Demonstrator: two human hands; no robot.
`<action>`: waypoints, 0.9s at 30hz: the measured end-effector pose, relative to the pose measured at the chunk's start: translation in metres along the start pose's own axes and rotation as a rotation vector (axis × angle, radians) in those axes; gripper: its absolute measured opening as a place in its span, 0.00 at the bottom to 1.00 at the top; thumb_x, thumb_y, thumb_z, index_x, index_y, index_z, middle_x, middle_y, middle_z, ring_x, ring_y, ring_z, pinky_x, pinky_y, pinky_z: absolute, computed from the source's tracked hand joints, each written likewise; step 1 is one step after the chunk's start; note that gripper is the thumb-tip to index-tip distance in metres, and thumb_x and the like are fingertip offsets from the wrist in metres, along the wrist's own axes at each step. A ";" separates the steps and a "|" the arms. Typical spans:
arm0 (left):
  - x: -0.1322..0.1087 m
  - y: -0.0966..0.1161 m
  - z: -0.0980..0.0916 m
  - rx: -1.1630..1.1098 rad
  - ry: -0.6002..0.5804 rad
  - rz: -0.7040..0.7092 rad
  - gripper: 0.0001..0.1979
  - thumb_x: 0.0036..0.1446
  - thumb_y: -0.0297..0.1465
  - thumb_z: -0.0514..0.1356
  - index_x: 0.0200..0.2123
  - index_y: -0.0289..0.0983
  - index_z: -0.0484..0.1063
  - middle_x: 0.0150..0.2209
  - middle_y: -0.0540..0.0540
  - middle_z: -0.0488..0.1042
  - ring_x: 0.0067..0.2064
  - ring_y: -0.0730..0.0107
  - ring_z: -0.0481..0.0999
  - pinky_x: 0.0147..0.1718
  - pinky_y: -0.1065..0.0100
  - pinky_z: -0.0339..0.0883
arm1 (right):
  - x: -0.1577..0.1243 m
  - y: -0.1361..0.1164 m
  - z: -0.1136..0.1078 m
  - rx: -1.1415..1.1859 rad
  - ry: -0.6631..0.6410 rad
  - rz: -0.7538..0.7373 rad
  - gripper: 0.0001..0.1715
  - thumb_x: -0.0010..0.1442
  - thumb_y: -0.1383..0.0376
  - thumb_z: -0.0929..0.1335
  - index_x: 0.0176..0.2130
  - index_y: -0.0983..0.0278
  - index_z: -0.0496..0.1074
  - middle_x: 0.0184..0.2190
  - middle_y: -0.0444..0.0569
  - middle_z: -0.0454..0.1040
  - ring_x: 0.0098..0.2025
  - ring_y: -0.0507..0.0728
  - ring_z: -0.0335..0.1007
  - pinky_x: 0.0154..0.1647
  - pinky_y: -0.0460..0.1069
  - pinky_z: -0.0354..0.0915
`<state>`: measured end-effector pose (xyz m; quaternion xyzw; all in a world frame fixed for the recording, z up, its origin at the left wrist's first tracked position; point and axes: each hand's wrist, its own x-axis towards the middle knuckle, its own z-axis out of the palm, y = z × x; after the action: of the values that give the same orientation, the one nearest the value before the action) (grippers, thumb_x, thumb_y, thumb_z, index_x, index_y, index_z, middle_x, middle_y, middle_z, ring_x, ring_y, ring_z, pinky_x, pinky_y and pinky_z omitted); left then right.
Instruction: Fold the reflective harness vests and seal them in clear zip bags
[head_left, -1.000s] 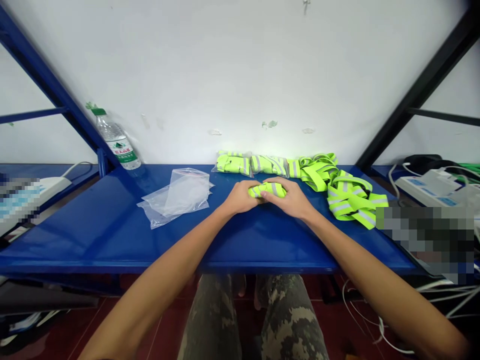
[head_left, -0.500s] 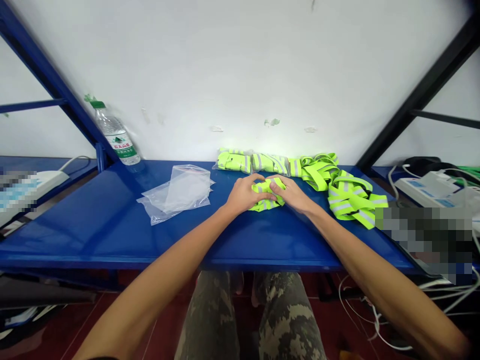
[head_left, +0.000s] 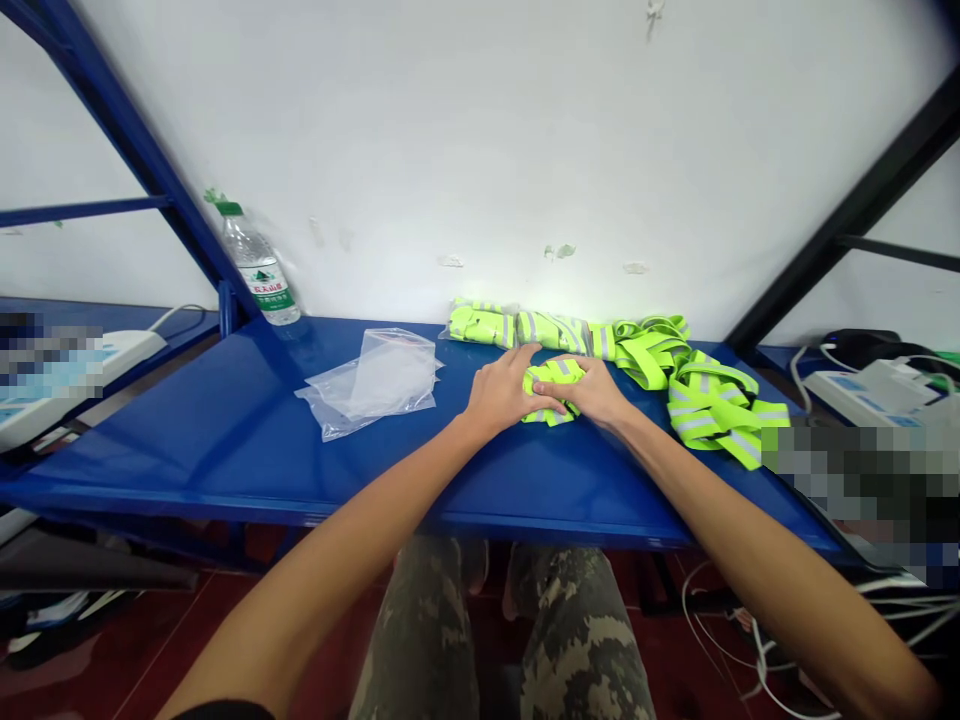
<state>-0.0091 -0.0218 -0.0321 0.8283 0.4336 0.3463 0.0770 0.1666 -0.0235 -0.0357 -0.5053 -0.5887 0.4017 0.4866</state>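
Both my hands press a folded neon-yellow reflective strap bundle onto the blue table. My left hand holds its left side with fingers curled over it. On the right side, my right hand grips the same bundle, its fingers closed on the fabric. Just behind lie two bagged bundles against the wall. A loose heap of yellow reflective straps spreads to the right of my hands.
A stack of clear plastic bags lies left of my hands. A water bottle leans by the blue shelf post at the back left. Power strips and cables sit on both sides. My legs are under the table.
The bundle went from held slightly raised between both hands to pressed flat on the table. My view shifted a little, moving everything right.
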 end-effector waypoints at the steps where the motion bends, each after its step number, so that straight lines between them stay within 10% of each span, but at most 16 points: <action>1: -0.001 -0.001 0.001 -0.011 0.044 -0.018 0.43 0.46 0.57 0.66 0.60 0.39 0.65 0.52 0.39 0.75 0.52 0.52 0.76 0.49 0.61 0.67 | 0.002 0.003 0.000 0.031 0.025 0.016 0.32 0.30 0.57 0.82 0.35 0.68 0.76 0.28 0.46 0.76 0.27 0.53 0.69 0.28 0.48 0.67; 9: 0.002 -0.014 0.010 -0.027 0.010 -0.275 0.24 0.70 0.45 0.44 0.59 0.36 0.62 0.48 0.37 0.78 0.51 0.53 0.77 0.47 0.61 0.66 | 0.019 0.023 0.009 0.263 0.118 0.093 0.34 0.26 0.61 0.83 0.36 0.66 0.76 0.31 0.47 0.79 0.31 0.56 0.74 0.35 0.52 0.72; 23: 0.012 -0.012 -0.027 0.327 0.434 -0.246 0.18 0.70 0.35 0.46 0.58 0.38 0.65 0.56 0.38 0.71 0.58 0.54 0.66 0.58 0.53 0.59 | 0.038 0.021 0.050 0.151 0.110 -0.003 0.37 0.24 0.64 0.83 0.38 0.65 0.76 0.30 0.44 0.77 0.30 0.55 0.71 0.33 0.50 0.70; 27: 0.007 -0.032 -0.039 0.371 0.309 -0.455 0.24 0.63 0.23 0.50 0.61 0.40 0.63 0.58 0.34 0.67 0.60 0.42 0.62 0.54 0.39 0.61 | 0.039 0.023 0.049 0.174 0.154 0.030 0.38 0.23 0.65 0.83 0.38 0.64 0.76 0.32 0.45 0.78 0.32 0.56 0.73 0.33 0.51 0.72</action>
<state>-0.0531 -0.0031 -0.0129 0.6478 0.6698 0.3568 -0.0662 0.1225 0.0191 -0.0610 -0.4990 -0.5050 0.4186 0.5663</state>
